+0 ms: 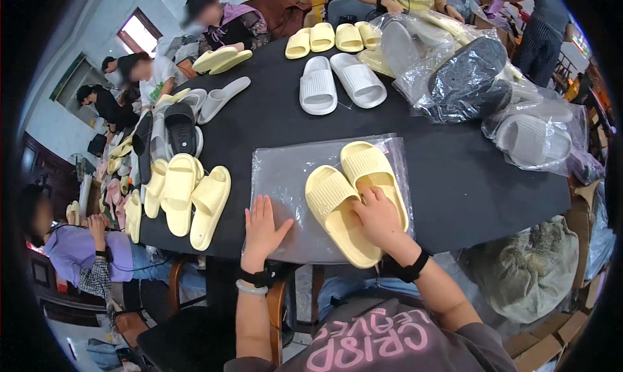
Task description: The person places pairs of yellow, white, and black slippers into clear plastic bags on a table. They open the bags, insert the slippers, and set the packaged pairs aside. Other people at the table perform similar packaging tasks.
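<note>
A pair of pale yellow slide slippers [329, 193] lies side by side on a stack of clear plastic bags [279, 171] at the table's near edge. My right hand [378, 221] is closed on the slippers, its fingers curled over the inner edges where the two meet. Part of those fingers is hidden inside the openings. Flat on the bags to the left rests my left hand [263, 229], fingers stretched and thumb spread, holding nothing.
More yellow slippers [211, 206] and grey and black ones crowd the table's left side. A white pair [318, 86] stands beyond the bags. Bagged slippers [470, 67] pile up at the far right. A stuffed sack [529, 268] is beside the table; several people sit around.
</note>
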A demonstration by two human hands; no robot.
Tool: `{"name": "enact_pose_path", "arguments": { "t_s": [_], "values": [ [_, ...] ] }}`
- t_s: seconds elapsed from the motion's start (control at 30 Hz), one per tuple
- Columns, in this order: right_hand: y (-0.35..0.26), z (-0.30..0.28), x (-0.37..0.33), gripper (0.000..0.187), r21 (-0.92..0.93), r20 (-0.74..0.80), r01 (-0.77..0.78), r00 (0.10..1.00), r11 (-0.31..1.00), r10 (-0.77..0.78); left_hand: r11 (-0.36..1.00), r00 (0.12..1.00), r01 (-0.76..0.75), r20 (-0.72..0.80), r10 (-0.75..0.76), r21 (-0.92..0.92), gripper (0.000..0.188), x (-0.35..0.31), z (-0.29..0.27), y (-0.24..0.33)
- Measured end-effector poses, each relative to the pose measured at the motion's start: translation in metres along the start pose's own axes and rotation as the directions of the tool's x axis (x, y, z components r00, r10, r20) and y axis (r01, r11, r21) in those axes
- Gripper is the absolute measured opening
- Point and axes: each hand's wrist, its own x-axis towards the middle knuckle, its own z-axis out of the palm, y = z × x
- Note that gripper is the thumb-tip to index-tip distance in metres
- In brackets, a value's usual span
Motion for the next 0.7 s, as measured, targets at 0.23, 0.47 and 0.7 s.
{"name": "enact_pose_path", "arguments": {
  "t_s": [0.23, 0.47, 0.7],
  "values": [
    [0.005, 0.002, -0.002, 0.028, 0.022, -0.043, 0.002, 0.999, 1.000, -0.001, 0.921, 0.978, -0.194, 0.001, 0.207, -0.336, 0.070, 0.068, -0.079, -0.007],
    [0.006, 0.005, -0.002, 0.027, 0.063, -0.043, 0.021, 0.999, 0.998, -0.018, 0.991, 0.981, -0.129, 0.139, 0.132, -0.030, 0.060, 0.151, 0.005, -0.031],
    [0.009, 0.002, 0.000, 0.027, 0.084, -0.072, 0.019, 0.997, 0.996, -0.012, 0.997, 0.981, -0.062, 0.188, 0.052, 0.045, 0.068, 0.153, 0.010, -0.023]
  ]
}}
